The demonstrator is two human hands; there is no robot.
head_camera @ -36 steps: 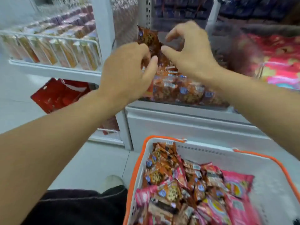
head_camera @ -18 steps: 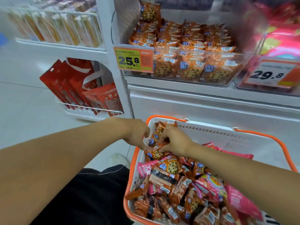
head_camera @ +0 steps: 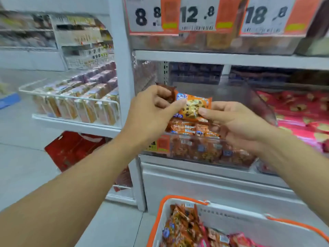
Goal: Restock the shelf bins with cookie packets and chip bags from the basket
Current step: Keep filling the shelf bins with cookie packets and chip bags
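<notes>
Both hands are raised over a clear shelf bin (head_camera: 197, 154) filled with orange cookie packets. My left hand (head_camera: 151, 111) pinches the left end of an orange cookie packet (head_camera: 193, 105), with a brown packet edge showing behind its fingers. My right hand (head_camera: 233, 122) pinches the same packet's right side with thumb and fingers. The packet sits just above the pile in the bin. Below, the white basket with an orange rim (head_camera: 231, 221) holds several more orange cookie packets (head_camera: 179, 227) and pink packets (head_camera: 238, 237).
A neighbouring bin of red and pink bags (head_camera: 302, 114) lies to the right. Price tags (head_camera: 195, 15) hang on the shelf above. A wire rack of boxed goods (head_camera: 80, 104) and red bags (head_camera: 71, 148) stand left of the white upright post (head_camera: 124, 86).
Both hands rose from the basket up to the shelf bin, carrying a cookie packet. The view tilted upward, so the basket now shows only at the bottom.
</notes>
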